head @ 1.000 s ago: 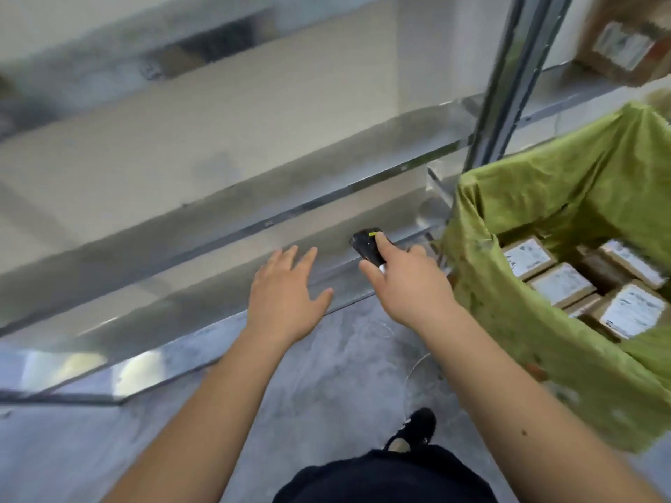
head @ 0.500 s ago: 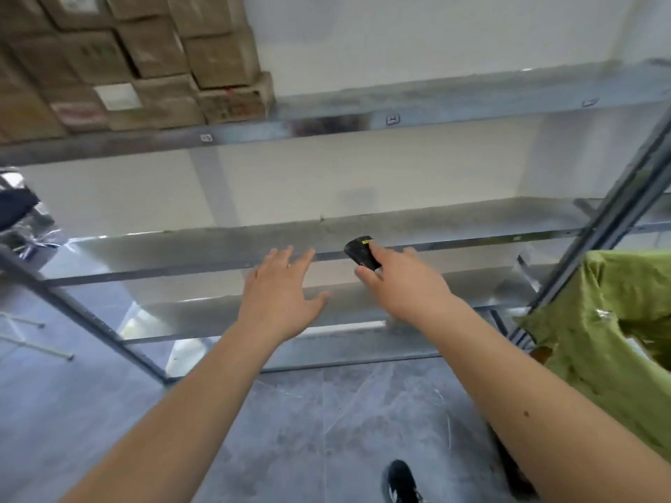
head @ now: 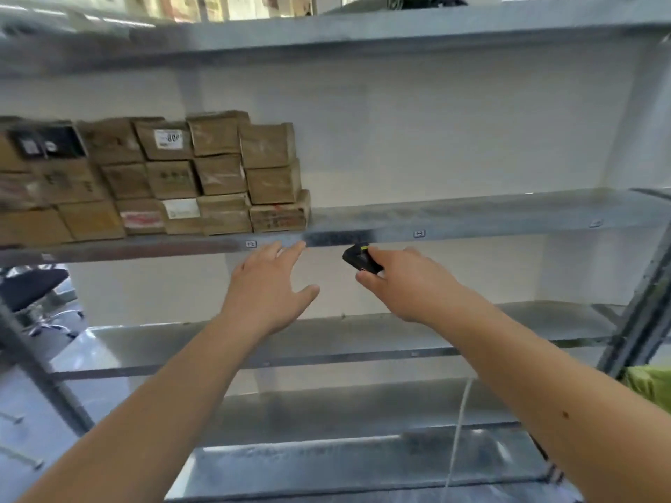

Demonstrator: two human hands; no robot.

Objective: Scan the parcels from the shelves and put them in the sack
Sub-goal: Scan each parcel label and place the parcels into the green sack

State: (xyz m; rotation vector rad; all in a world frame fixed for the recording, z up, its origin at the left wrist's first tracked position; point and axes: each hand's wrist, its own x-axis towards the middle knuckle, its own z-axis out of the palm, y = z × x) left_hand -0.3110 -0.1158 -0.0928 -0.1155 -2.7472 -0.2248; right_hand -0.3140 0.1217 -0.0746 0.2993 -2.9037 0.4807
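on the middle shelf (head: pixel 472 216), up and to the left of both hands, the cardboard parcels (head: pixel 203 176) sit stacked three high, the stack ending at its right-hand column just above the shelf lip. left hand (head: pixel 267 295) is raised below that lip, fingers (head: pixel 290 250) straight and spread, holding nothing, their tips near the shelf edge and just under the bottom right parcel (head: pixel 279 214). right hand (head: pixel 410 285) is curled round a small black handheld scanner (head: pixel 361 258) (yellow mark on top), its nose pointing up-left toward the same corner of the stack. the left hand is the nearer one, so the reach likely falls to it, going up and slightly left over the lip. only a green corner of the sack (head: pixel 650 384) shows, low at the right edge, well apart from the parcels.
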